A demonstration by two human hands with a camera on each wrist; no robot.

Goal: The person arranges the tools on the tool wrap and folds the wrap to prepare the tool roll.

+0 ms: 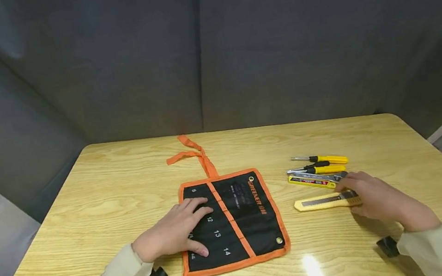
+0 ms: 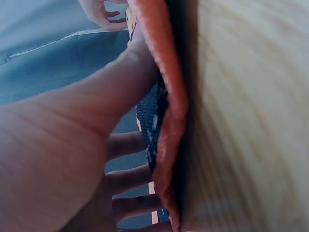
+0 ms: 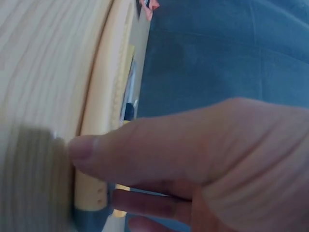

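Observation:
My left hand (image 1: 174, 230) rests with spread fingers on a black tool pouch (image 1: 255, 226) with orange edging and printed numbers. The pouch lies unfolded on the table. In the left wrist view its orange edge (image 2: 169, 87) runs just beneath the thumb. On the right, my right hand (image 1: 377, 199) pinches the end of a pale yellow utility knife (image 1: 317, 203), which lies flat on the wood. The right wrist view has the thumb (image 3: 116, 150) against the knife's side and the other fingers across it, partly hidden.
Just behind the knife lie two yellow-handled screwdrivers (image 1: 334, 159), an adjustable wrench (image 1: 314, 175) and a yellow flat case (image 1: 310, 182), close together. The pouch's orange ties (image 1: 202, 156) stretch toward the back edge. Dark cloth (image 1: 193, 53) hangs behind the wooden table (image 1: 105, 186).

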